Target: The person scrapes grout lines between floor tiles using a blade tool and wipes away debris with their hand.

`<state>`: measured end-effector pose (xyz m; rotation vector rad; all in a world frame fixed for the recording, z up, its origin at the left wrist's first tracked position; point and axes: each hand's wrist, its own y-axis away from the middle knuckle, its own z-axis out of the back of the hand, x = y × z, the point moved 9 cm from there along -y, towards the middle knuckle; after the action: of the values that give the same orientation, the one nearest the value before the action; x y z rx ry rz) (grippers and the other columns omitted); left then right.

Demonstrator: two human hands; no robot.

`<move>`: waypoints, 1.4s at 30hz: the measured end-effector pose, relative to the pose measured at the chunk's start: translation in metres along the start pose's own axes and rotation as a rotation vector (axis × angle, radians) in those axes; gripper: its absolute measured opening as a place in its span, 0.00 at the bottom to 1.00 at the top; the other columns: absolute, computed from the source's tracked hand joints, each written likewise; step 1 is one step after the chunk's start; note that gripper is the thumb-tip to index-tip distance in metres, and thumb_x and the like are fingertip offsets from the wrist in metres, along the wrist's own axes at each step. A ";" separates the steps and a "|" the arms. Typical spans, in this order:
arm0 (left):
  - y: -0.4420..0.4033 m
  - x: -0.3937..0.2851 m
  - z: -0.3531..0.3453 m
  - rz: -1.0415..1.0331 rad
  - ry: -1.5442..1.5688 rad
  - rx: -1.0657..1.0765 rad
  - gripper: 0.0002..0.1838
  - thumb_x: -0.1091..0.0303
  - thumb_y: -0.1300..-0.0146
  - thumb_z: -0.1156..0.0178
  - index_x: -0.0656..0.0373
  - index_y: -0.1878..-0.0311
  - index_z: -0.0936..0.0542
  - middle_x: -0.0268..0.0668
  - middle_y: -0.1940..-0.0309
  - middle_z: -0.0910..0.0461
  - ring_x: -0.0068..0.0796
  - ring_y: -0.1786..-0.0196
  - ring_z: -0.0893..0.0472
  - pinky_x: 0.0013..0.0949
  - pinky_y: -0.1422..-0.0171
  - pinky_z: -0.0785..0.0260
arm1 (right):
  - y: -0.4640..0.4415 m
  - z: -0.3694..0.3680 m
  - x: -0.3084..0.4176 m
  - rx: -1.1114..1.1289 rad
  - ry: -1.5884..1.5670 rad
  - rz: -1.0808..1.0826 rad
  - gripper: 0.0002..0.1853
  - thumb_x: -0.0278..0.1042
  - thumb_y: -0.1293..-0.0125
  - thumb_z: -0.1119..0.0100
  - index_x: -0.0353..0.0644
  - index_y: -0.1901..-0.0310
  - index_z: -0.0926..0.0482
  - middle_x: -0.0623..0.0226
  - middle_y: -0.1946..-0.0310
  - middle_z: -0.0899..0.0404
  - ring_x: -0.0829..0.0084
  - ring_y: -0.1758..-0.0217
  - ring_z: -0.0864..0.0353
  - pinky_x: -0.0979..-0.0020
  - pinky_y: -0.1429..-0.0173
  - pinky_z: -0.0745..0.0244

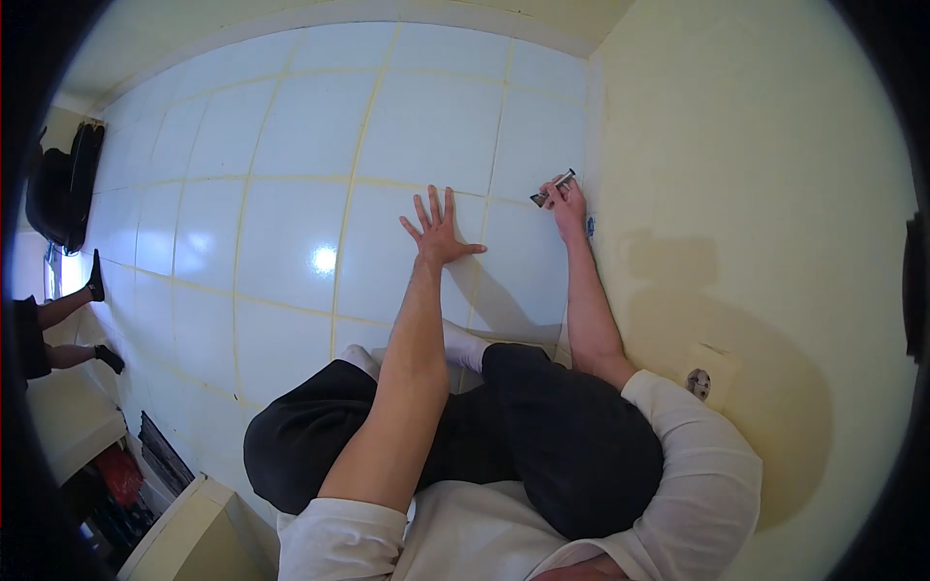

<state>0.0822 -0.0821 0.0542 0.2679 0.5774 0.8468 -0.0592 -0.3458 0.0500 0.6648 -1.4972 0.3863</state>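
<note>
My left hand (438,235) lies flat on the pale tiled floor (426,121), its fingers spread and nothing in it. Farther right, close to the foot of the yellow wall, my right hand (564,205) is closed around a small metallic tool (565,178) with a dark, flared end. The tool is held just over the tiles, near a yellowish joint line; whether its end touches the floor I cannot tell. A small blue mark (590,227) shows beside my right wrist.
The yellow wall (756,174) rises close on my right, with a round socket (697,382) low on it. At the far left are another person's legs (66,308) in dark footwear and a black bag-like object (60,189). A cream cabinet or box (184,533) stands at lower left.
</note>
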 end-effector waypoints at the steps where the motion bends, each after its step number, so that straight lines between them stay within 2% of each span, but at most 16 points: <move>1: 0.000 0.000 -0.001 0.000 -0.004 -0.002 0.85 0.19 0.71 0.27 0.42 0.18 0.72 0.44 0.18 0.83 0.59 0.20 0.86 0.80 0.29 0.90 | 0.001 -0.002 0.000 -0.002 -0.020 0.009 0.07 0.24 0.27 0.43 0.43 0.51 0.28 0.65 0.63 0.15 0.83 0.72 0.26 0.79 0.66 0.31; 4: 0.001 -0.001 0.000 0.000 -0.009 -0.006 0.85 0.19 0.71 0.27 0.41 0.18 0.72 0.44 0.18 0.84 0.59 0.20 0.86 0.80 0.29 0.90 | 0.005 -0.011 0.005 0.029 -0.090 -0.008 0.07 0.23 0.26 0.43 0.43 0.51 0.28 0.66 0.62 0.15 0.83 0.71 0.27 0.79 0.66 0.33; 13: 0.001 -0.002 0.001 0.003 -0.003 0.003 0.85 0.20 0.71 0.26 0.40 0.18 0.72 0.43 0.18 0.84 0.58 0.20 0.86 0.81 0.28 0.88 | 0.003 -0.012 0.009 0.135 -0.012 -0.052 0.05 0.24 0.26 0.43 0.43 0.52 0.25 0.66 0.63 0.15 0.85 0.73 0.29 0.80 0.67 0.33; 19: 0.001 -0.004 0.000 -0.004 -0.004 -0.014 0.85 0.20 0.71 0.27 0.40 0.18 0.72 0.43 0.18 0.84 0.58 0.20 0.86 0.81 0.28 0.88 | 0.003 -0.027 0.020 0.213 0.088 0.011 0.05 0.23 0.27 0.43 0.41 0.53 0.25 0.66 0.64 0.15 0.82 0.69 0.22 0.78 0.64 0.28; 22: 0.000 0.000 -0.001 0.000 -0.005 -0.011 0.85 0.21 0.71 0.26 0.41 0.18 0.72 0.44 0.18 0.84 0.58 0.20 0.86 0.81 0.28 0.87 | -0.003 -0.021 0.013 0.228 0.082 -0.006 0.05 0.22 0.27 0.43 0.39 0.53 0.26 0.64 0.64 0.15 0.79 0.66 0.19 0.76 0.64 0.24; 25: 0.001 0.000 -0.001 0.003 -0.015 -0.005 0.85 0.20 0.70 0.27 0.41 0.18 0.72 0.44 0.18 0.84 0.59 0.20 0.86 0.81 0.28 0.87 | -0.013 -0.011 0.006 0.243 0.267 -0.097 0.05 0.22 0.28 0.43 0.38 0.54 0.26 0.63 0.63 0.15 0.77 0.64 0.17 0.74 0.64 0.21; 31: 0.000 -0.001 -0.002 0.002 -0.024 -0.008 0.85 0.20 0.70 0.27 0.41 0.18 0.73 0.45 0.18 0.84 0.59 0.20 0.86 0.82 0.29 0.87 | -0.006 -0.026 0.029 0.313 0.298 -0.112 0.07 0.18 0.33 0.41 0.36 0.56 0.26 0.63 0.67 0.16 0.75 0.68 0.17 0.72 0.64 0.20; 37: 0.000 -0.001 -0.001 -0.002 -0.017 -0.009 0.85 0.20 0.70 0.27 0.41 0.18 0.72 0.44 0.18 0.83 0.59 0.20 0.85 0.82 0.29 0.87 | -0.009 -0.017 0.043 0.300 0.586 -0.189 0.05 0.17 0.37 0.37 0.34 0.61 0.22 0.64 0.73 0.17 0.76 0.73 0.19 0.70 0.68 0.20; 40: 0.001 -0.001 0.000 -0.001 -0.003 -0.006 0.85 0.21 0.70 0.26 0.41 0.18 0.72 0.44 0.18 0.83 0.59 0.20 0.85 0.81 0.29 0.88 | -0.016 -0.013 0.040 0.299 0.732 -0.148 0.06 0.18 0.38 0.37 0.35 0.60 0.22 0.64 0.73 0.17 0.76 0.74 0.18 0.70 0.70 0.21; 42: 0.001 -0.002 0.000 -0.005 0.013 -0.011 0.85 0.21 0.70 0.26 0.41 0.18 0.72 0.44 0.18 0.83 0.59 0.19 0.85 0.81 0.29 0.88 | -0.011 -0.024 0.041 0.309 0.600 -0.150 0.06 0.18 0.38 0.37 0.35 0.60 0.21 0.64 0.73 0.17 0.75 0.74 0.17 0.70 0.70 0.21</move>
<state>0.0805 -0.0826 0.0551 0.2511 0.5846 0.8473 -0.0309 -0.3459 0.0903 0.8106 -0.8189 0.6444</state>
